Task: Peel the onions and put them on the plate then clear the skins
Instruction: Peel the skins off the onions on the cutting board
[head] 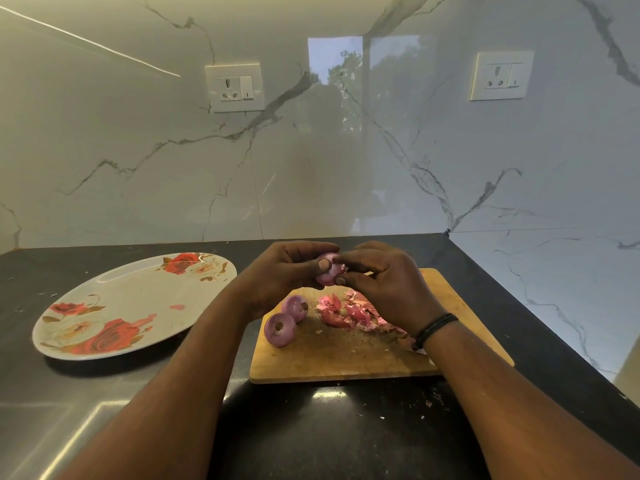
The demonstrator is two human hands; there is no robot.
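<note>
My left hand grips a small pink onion above the far edge of the wooden cutting board. My right hand pinches at the onion's right side, where a bit of skin sticks out. Two peeled purple onions lie on the board's left part. A heap of pink onion skins lies in the board's middle, partly hidden under my right hand. The floral plate sits to the left on the black counter with no onions on it.
A dark counter runs to marble walls at the back and right, meeting in a corner. Two wall sockets sit high on the back wall. Small skin flecks dot the counter near the board's front.
</note>
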